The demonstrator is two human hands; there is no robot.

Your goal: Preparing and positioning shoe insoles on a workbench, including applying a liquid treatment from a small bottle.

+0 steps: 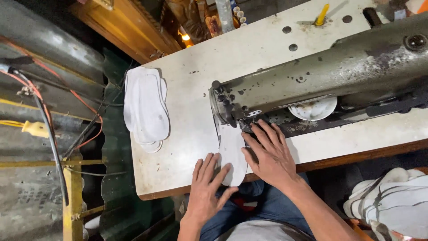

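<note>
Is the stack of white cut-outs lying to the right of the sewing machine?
No, the stack lies on the table left of the sewing machine, well apart from both hands.

Pretty dim workshop, corrugated metal sheeting [53,67] on the left. Worn white worktable [187,147], small warm lamp [185,37] glowing behind.

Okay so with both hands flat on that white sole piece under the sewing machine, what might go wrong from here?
1. The right hand has fingertips close beside the needle end of the sewing machine; they might get caught.
2. The white sole piece overhangs the table edge under the left hand, so it may skew.
3. The stack of white soles lies at the table's far edge and could slide off.
</note>
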